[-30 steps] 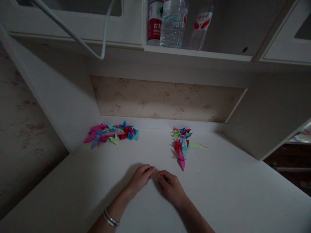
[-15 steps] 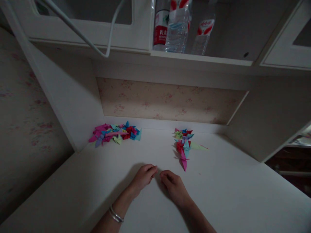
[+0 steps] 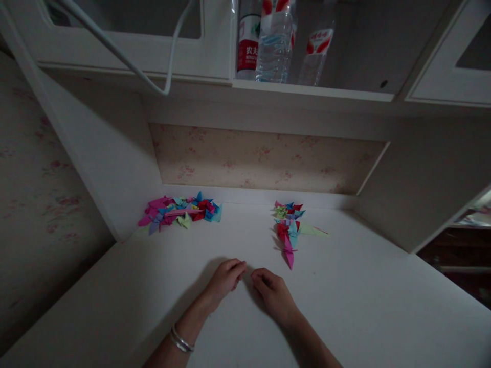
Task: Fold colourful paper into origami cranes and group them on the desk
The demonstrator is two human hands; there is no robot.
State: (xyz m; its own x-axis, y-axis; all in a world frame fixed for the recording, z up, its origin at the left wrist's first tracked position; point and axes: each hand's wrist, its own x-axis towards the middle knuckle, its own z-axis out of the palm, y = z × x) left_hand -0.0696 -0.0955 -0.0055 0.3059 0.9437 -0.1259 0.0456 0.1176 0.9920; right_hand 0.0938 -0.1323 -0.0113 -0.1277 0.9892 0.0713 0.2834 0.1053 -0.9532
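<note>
My left hand is closed in a pinch, thumb pressed to the curled fingers, just over the white desk. Opposite it, a small gap away, my right hand is curled in a similar pinch. What either hand holds, if anything, is too small or hidden to make out. Beyond my right hand lies a short line of folded paper cranes, with a pink crane at its near end. A heap of colourful folded paper cranes rests at the back left of the desk.
Above the desk, an open cabinet shelf holds plastic bottles. A white cable hangs down at the upper left. Side panels bound the desk on both sides, and a light green pointed paper piece lies beside the crane line.
The view shifts slightly as the head moves. Both hands keep their pinched pose over nearly the same spot, and the paper cranes stay where they were.
</note>
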